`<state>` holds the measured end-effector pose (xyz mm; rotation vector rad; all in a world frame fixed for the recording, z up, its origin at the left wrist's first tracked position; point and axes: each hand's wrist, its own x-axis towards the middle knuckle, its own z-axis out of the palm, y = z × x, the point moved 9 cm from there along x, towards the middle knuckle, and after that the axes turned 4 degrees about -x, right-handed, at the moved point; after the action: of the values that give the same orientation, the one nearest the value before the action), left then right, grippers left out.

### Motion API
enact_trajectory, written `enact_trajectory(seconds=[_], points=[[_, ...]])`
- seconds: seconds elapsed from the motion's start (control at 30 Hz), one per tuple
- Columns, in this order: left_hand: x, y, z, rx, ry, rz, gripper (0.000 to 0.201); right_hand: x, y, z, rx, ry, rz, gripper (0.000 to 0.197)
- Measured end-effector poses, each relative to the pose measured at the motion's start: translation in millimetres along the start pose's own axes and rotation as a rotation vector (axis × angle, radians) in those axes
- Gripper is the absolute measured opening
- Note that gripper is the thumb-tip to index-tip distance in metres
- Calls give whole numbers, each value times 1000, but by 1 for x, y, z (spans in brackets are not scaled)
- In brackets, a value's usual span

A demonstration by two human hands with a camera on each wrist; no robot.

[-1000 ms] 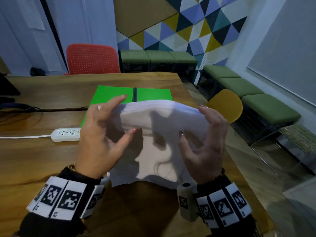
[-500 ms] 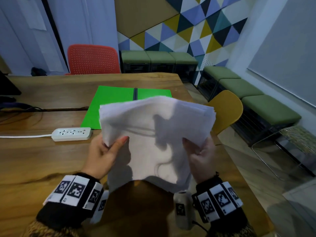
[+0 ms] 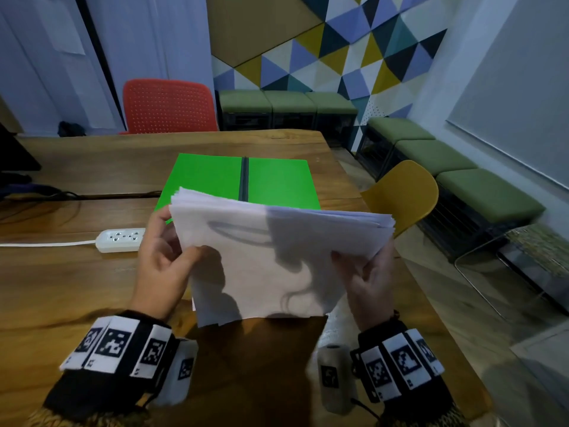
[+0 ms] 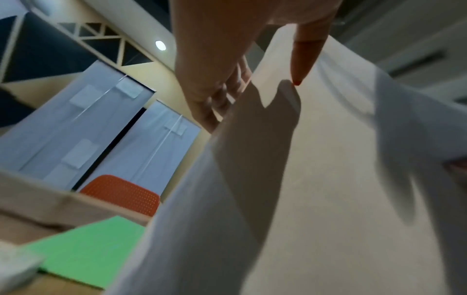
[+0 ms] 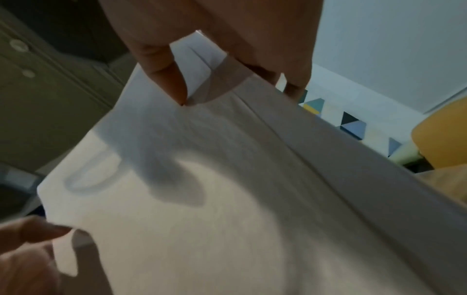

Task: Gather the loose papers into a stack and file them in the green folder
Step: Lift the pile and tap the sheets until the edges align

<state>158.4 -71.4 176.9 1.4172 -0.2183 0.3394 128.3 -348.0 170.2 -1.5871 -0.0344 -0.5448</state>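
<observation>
Stack of papers (image 3: pixel 271 260) raised, both hands' grip pinching it, head view shows green folder (image 3: pixel 277 180) open.

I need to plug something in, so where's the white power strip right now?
In the head view, the white power strip lies on the wooden table, just left of the left hand and near the green folder.

Left hand (image 3: pixel 163 257), right hand (image 3: pixel 366 282) raised, thumbs pinching.

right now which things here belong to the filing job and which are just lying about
Job: papers, held by left hand and right hand; green folder, open on the table.

Lying about: power strip, red chair, yellow chair, cables.
</observation>
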Motion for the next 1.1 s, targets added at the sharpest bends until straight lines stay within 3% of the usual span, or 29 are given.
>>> enact_trajectory(seconds=[0.07, 0.23, 0.37, 0.53, 0.63, 0.7, 0.77, 0.83, 0.93, 1.0, 1.1], points=[[-4, -6, 8, -3, -28, -54, 53, -2, -1, 6, -13, -21, 4, 77], [-3, 3, 12, -44, -15, -1, 54, 0, -7, 5, -30, 1, -54, 56], [-10, 4, 32, -11, -117, -29, 50, -10, -13, 26, -166, -71, -103, 47], [-6, 4, 15, 83, 52, -21, 20, -6, -5, 12, -199, 68, -93, 34], [-8, 18, 13, 148, 72, 63, 30, -4, -21, 10, -211, 62, -138, 26], [-9, 29, 12, 158, 53, 124, 49, -4, -33, 10, -187, 49, -149, 46], [-12, 40, 11, 208, 63, 202, 80, -5, -46, 7, -213, 83, -177, 82], [-18, 60, 19, 396, 72, 350, 94, -11, -67, 7, -331, 148, -306, 97], [-21, 73, 35, 614, 23, 438, 72, -15, -82, 15, -591, 145, -432, 79], [-15, 68, 32, 640, 36, 345, 59, -13, -76, 11, -625, 129, -354, 69], [-14, 60, 28, 625, 33, 248, 58, -15, -74, 4, -581, 140, -320, 68]])
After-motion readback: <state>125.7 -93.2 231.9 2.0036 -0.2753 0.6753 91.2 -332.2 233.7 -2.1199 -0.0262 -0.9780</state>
